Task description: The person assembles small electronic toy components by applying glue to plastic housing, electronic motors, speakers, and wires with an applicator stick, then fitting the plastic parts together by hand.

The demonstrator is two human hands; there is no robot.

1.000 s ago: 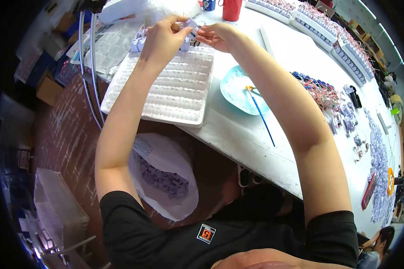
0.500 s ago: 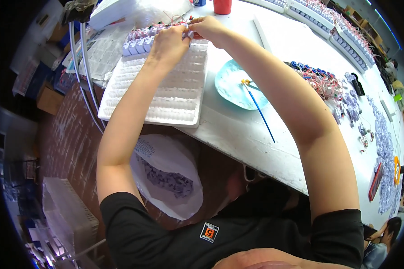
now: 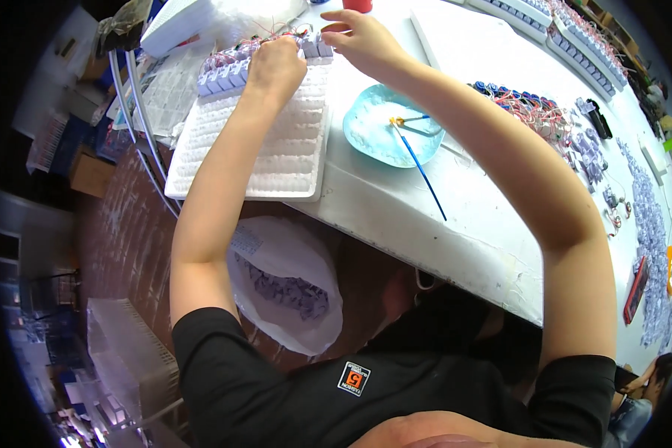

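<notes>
A white foam tray [image 3: 276,168] with ridged rows lies on the table's left part. Along its far end stand small pale lavender motor-like blocks [image 3: 222,78] with red and white wires [image 3: 257,46]. My left hand [image 3: 278,69] is closed over the far rows among these blocks; what its fingers hold is hidden. Just right of it, my right hand [image 3: 362,43] is lifted beside more grey blocks [image 3: 319,47], its fingers apart and nothing visible in them.
A pale blue dish [image 3: 366,138] of white paste holds brushes, one with a blue handle [image 3: 423,179]. Wired parts [image 3: 526,112] and loose pieces [image 3: 649,254] lie on the right. Below the table edge stands a white bag [image 3: 313,332] of small parts; a red cup [image 3: 358,5] stands at the back.
My right hand has drawn away from my left hand, to the right, and its fingers have spread. My left hand stays at the far rows. The view has shifted slightly.
</notes>
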